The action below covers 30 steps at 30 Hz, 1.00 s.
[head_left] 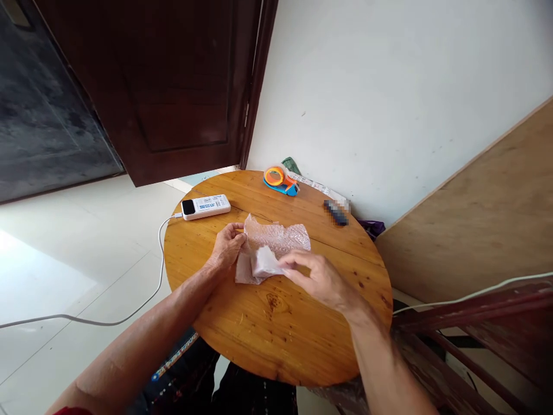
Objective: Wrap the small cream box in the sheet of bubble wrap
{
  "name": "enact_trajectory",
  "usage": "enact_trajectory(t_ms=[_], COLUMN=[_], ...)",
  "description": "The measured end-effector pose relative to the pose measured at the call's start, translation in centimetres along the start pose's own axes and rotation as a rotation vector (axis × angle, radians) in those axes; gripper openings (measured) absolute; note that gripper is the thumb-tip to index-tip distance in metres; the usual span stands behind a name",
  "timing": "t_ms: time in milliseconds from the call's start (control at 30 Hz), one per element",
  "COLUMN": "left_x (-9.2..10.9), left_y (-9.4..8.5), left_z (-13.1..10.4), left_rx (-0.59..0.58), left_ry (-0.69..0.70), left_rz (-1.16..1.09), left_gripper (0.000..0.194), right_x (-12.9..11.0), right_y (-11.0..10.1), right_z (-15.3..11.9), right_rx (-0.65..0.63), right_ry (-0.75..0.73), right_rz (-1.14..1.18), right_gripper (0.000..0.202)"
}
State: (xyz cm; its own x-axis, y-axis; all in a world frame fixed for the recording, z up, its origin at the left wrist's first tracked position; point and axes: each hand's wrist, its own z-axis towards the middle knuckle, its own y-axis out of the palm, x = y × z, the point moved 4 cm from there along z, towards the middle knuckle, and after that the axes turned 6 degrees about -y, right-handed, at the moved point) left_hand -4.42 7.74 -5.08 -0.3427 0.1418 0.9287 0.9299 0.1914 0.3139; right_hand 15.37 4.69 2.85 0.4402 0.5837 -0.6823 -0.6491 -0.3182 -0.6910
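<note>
A sheet of clear bubble wrap point(287, 235) lies spread on the round wooden table. On its near part rests a small white wrapped item point(265, 260); what is inside cannot be made out. My left hand point(228, 245) pinches the left edge of the bubble wrap between thumb and fingers. From the right, my right hand point(313, 274) reaches in, its thumb and fingertips closed on the right corner of the white wrapped item.
On the wooden table point(276, 328), a white power bank point(206, 206) with a cable sits at the left. An orange and blue tape dispenser point(281, 180) stands at the back, and a dark blurred object point(336, 212) lies at the right. Behind are a wall and door.
</note>
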Motion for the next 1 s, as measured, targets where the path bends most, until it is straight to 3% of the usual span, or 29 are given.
enact_trajectory(t_ms=[167,267,367,500,600,700,767,900,1000], left_x=[-0.3,-0.3,0.0,0.3,0.3,0.1,0.1,0.4,0.6], left_y=[0.2,0.3,0.2,-0.2,-0.3,-0.2,-0.1,0.1,0.1], left_z=[0.3,0.3,0.1,0.0,0.1,0.1,0.1,-0.1,-0.2], left_rx=[-0.015,-0.023,-0.050,-0.021,0.016,0.017,0.015,0.011,0.030], left_ry=[0.009,0.010,0.035,0.144,0.242,0.280,0.276,0.269,0.249], left_rz=[-0.009,-0.004,0.044,0.328,0.530,0.609,0.623,0.647,0.673], left_gripper=[0.028,0.030,0.040,0.053,0.054,0.053,0.053,0.055,0.058], right_x=[1.9,2.3,1.3,-0.1,0.5,2.1,3.4,7.4,10.5], right_y=[-0.9,-0.9,-1.4,-1.0,1.1,2.2,0.9,-4.9,-7.3], right_z=[-6.5,-8.2,-7.4,-4.0,-1.6,-1.1,-2.2,-6.6,-9.3], right_rx=[-0.151,-0.192,-0.089,0.125,0.131,0.121,0.220,0.526,0.440], right_ry=[0.054,0.114,0.133,0.070,0.038,0.051,0.098,0.338,0.512], right_rz=[-0.163,-0.266,-0.282,-0.253,-0.273,-0.274,-0.299,-0.485,-0.621], right_gripper=[0.026,0.024,0.019,0.025,0.054,0.052,0.043,0.048,0.053])
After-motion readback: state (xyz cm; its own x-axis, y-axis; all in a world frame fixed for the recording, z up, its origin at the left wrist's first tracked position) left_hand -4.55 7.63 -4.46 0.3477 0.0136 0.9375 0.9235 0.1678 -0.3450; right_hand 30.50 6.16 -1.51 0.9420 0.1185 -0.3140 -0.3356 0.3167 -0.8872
